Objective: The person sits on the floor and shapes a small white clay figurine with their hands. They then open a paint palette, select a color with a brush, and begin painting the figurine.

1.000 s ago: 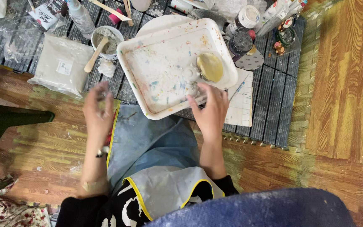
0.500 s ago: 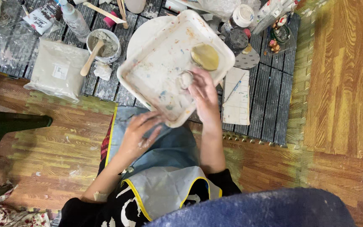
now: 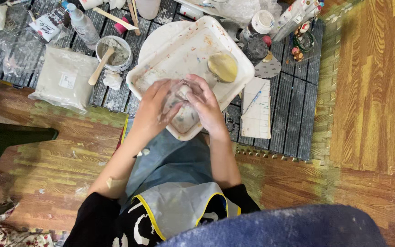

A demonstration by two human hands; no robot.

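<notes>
Pale lump (image 3: 184, 91) in both hands' fingers (image 3: 196, 93), over white tray (image 3: 161, 59) holding tan disc (image 3: 222, 67)

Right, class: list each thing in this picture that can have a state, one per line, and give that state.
left hand: closed around a small pale lump over the tray
right hand: grip on the same lump
white tray: paint-smeared, tilted, holding a yellowish disc
small bowl: filled with grey paste, wooden stick in it
plastic bag of powder: lying flat
clear bottle: capped
</notes>
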